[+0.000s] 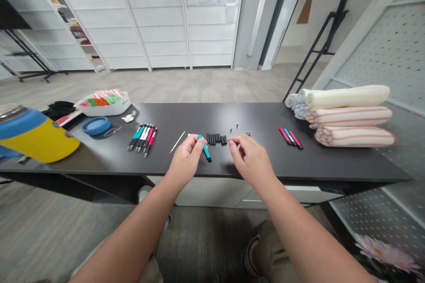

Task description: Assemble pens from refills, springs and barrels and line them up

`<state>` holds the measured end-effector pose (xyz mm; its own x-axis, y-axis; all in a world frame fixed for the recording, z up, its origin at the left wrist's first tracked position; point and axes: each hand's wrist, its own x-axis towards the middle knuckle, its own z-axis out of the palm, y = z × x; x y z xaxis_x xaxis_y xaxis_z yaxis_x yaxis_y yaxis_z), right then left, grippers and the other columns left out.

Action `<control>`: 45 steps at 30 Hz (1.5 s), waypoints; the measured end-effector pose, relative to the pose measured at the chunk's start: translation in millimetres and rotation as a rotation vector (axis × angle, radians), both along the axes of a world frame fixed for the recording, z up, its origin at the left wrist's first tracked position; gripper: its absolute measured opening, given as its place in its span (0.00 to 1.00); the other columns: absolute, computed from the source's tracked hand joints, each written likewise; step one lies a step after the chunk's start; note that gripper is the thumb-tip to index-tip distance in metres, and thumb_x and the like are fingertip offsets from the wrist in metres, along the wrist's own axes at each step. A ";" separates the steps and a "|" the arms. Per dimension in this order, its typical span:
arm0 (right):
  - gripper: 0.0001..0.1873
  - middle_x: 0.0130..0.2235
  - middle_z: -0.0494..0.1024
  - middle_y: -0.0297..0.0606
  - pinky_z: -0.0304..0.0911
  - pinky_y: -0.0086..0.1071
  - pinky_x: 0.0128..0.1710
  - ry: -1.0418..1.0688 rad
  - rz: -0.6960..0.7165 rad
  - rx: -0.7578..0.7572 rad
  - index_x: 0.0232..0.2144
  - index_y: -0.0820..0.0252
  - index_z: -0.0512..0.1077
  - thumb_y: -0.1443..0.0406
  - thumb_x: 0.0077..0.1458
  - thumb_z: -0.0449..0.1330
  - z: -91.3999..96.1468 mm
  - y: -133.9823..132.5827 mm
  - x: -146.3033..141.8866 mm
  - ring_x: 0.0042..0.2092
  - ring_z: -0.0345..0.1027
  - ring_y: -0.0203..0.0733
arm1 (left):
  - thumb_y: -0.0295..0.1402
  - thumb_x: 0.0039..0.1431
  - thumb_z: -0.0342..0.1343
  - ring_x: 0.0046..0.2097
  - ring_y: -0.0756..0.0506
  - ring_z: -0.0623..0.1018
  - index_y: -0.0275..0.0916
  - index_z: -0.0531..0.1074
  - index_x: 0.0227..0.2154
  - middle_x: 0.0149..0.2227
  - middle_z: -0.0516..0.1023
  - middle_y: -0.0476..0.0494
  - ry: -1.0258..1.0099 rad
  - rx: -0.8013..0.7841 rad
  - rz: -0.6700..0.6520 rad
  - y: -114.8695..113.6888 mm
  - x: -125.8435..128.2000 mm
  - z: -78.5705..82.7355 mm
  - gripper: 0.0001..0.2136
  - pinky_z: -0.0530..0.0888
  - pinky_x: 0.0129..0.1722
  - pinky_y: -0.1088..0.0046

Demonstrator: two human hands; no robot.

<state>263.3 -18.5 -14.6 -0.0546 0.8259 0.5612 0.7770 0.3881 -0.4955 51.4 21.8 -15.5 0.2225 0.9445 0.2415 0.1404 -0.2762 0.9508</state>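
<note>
My left hand (186, 155) is closed around a teal pen barrel (206, 150) with a black end, tilted toward the table's front edge. My right hand (251, 158) is pinched beside the row of short black tubes (212, 139); whatever its fingertips hold is too small to name. Beyond the hands lie a tiny teal piece (231, 130), a tiny red piece (237, 125) and small metallic bits (249, 133). Thin white sticks like pen refills (177, 141) rest left of my left hand. Several click pens (142, 138) lie side by side farther left.
Pink and teal pen barrels (291, 137) lie at right, near stacked rolled towels (352, 117). On the left are a yellow-and-blue bottle (43, 135), a blue round lid (96, 126), white earbuds (129, 117) and a white bowl (114, 107) of colourful packets. The dark table (186, 166) ends just before me.
</note>
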 end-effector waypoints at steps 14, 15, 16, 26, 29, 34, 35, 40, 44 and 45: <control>0.10 0.38 0.78 0.37 0.56 0.35 0.32 -0.299 -0.348 -0.135 0.43 0.56 0.77 0.58 0.64 0.63 -16.8 15.3 40.6 0.34 0.70 0.43 | 0.46 0.70 0.53 0.29 0.50 0.69 0.40 0.72 0.35 0.29 0.72 0.51 0.000 -0.123 -0.160 3.8 -7.3 -5.1 0.15 0.67 0.33 0.74; 0.10 0.38 0.78 0.37 0.56 0.35 0.32 -0.302 -0.344 -0.141 0.43 0.56 0.77 0.58 0.64 0.63 -16.4 15.6 40.2 0.34 0.70 0.43 | 0.46 0.70 0.53 0.29 0.50 0.69 0.40 0.71 0.35 0.29 0.72 0.51 0.005 -0.124 -0.160 3.5 -7.0 -4.5 0.15 0.67 0.33 0.74; 0.09 0.38 0.79 0.36 0.56 0.35 0.32 -0.303 -0.342 -0.148 0.42 0.56 0.77 0.58 0.64 0.63 -16.0 15.9 40.0 0.33 0.70 0.43 | 0.46 0.70 0.53 0.29 0.50 0.69 0.40 0.71 0.35 0.29 0.71 0.51 0.008 -0.126 -0.162 3.2 -6.8 -4.0 0.14 0.66 0.33 0.74; 0.08 0.34 0.79 0.36 0.54 0.35 0.33 -0.296 -0.320 -0.186 0.38 0.55 0.79 0.59 0.65 0.62 -15.4 18.4 40.7 0.33 0.70 0.43 | 0.46 0.70 0.53 0.29 0.50 0.68 0.39 0.70 0.34 0.29 0.71 0.52 0.027 -0.135 -0.178 2.4 -6.2 -2.0 0.15 0.66 0.33 0.73; 0.09 0.33 0.78 0.36 0.56 0.34 0.35 -0.225 -0.255 -0.137 0.38 0.56 0.79 0.59 0.67 0.61 -13.1 21.3 39.2 0.35 0.71 0.43 | 0.46 0.69 0.53 0.29 0.50 0.68 0.39 0.70 0.34 0.29 0.71 0.52 0.030 -0.132 -0.188 2.7 -5.7 -2.3 0.15 0.66 0.33 0.73; 0.10 0.38 0.80 0.38 0.57 0.34 0.36 -0.220 -0.244 -0.096 0.41 0.55 0.79 0.60 0.69 0.58 -11.8 30.4 36.5 0.37 0.72 0.44 | 0.47 0.70 0.53 0.29 0.50 0.68 0.39 0.70 0.34 0.28 0.70 0.53 0.030 -0.138 -0.177 2.4 -4.5 -1.9 0.16 0.65 0.33 0.73; 0.10 0.39 0.80 0.39 0.57 0.34 0.36 -0.225 -0.245 -0.097 0.41 0.56 0.79 0.61 0.70 0.58 -12.1 31.8 36.5 0.38 0.72 0.44 | 0.47 0.70 0.53 0.29 0.51 0.68 0.39 0.70 0.34 0.27 0.70 0.53 0.029 -0.140 -0.176 2.3 -4.4 -1.8 0.16 0.64 0.32 0.73; 0.09 0.40 0.79 0.38 0.55 0.34 0.34 -0.243 -0.232 -0.105 0.41 0.54 0.78 0.61 0.70 0.58 -13.3 33.4 36.6 0.37 0.71 0.44 | 0.46 0.69 0.54 0.29 0.51 0.68 0.39 0.70 0.34 0.28 0.70 0.53 0.018 -0.153 -0.181 2.2 -4.4 -1.3 0.15 0.65 0.33 0.73; 0.09 0.40 0.78 0.37 0.53 0.34 0.32 -0.279 -0.249 -0.114 0.41 0.53 0.78 0.61 0.70 0.58 -14.5 32.4 35.0 0.35 0.70 0.43 | 0.45 0.69 0.54 0.29 0.51 0.68 0.39 0.70 0.34 0.29 0.71 0.53 0.013 -0.159 -0.192 2.4 -4.1 -1.2 0.14 0.65 0.33 0.73; 0.09 0.40 0.78 0.37 0.53 0.34 0.32 -0.289 -0.256 -0.115 0.41 0.53 0.78 0.61 0.70 0.58 -14.8 32.4 34.5 0.35 0.70 0.43 | 0.45 0.69 0.54 0.29 0.51 0.68 0.39 0.70 0.34 0.29 0.71 0.53 0.016 -0.161 -0.192 2.5 -4.0 -1.2 0.14 0.65 0.33 0.73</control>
